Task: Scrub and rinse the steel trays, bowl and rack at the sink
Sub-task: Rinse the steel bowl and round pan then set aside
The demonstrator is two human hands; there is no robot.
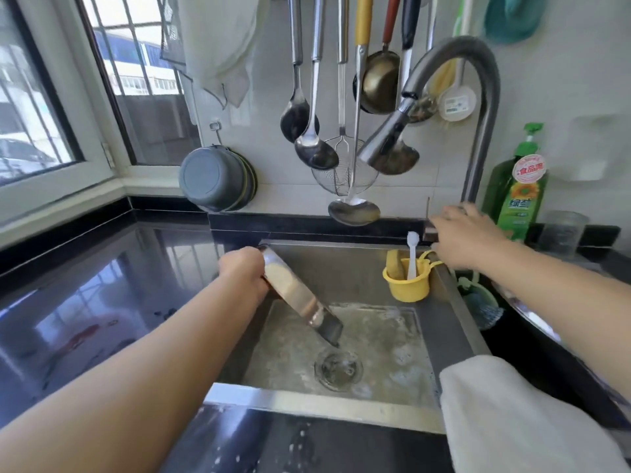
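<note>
My left hand [244,271] grips the upper edge of a steel tray [300,295] and holds it tilted on edge over the left side of the sink [454,302], its lower corner down near the drain [338,368]. My right hand [467,233] reaches to the base of the tap [444,80] at the back right of the sink, fingers laid over the tap's lever; the lever itself is mostly hidden under them. The spray head [386,141] points down at the basin and no water stream shows. The sink floor is wet and foamy.
A yellow caddy [408,285] with a brush hangs inside the sink's right wall. A green detergent bottle [519,189] stands behind the tap. Ladles and a strainer [341,172] hang on the wall. A white cloth [512,414] drapes the front right rim. Black counter [85,302] lies left.
</note>
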